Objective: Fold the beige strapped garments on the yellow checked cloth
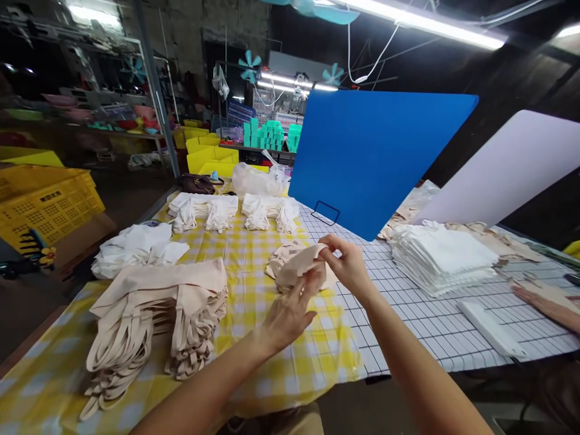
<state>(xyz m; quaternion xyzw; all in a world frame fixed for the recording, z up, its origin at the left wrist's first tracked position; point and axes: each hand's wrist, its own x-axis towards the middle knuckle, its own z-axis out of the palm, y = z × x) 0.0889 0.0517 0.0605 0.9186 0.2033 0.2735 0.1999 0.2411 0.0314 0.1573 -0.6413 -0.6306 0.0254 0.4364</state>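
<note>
A beige strappy garment (pixel 294 269) is lifted at the middle of the table, bunched above more beige cloth. My right hand (pixel 348 264) pinches its upper right edge between thumb and fingers. Stretched out and slightly blurred, my left hand (pixel 290 314) touches the lower front of the same garment, thumb apart from the fingers; its fingertips are partly lost against the cloth. To the left lies a thick stack of beige garments (pixel 172 284), straps hanging toward me. The exact cut of the lifted garment is hidden by its folds.
Behind are white garment stacks (pixel 203 205), with a loose white pile (pixel 136 244) at left. On the right stand a blue board (pixel 376 157), a white stack (pixel 441 254) and a white bar-shaped object (pixel 492 329). Another person's hand (pixel 544 302) rests at far right. Yellow crates (pixel 49 202) stand left.
</note>
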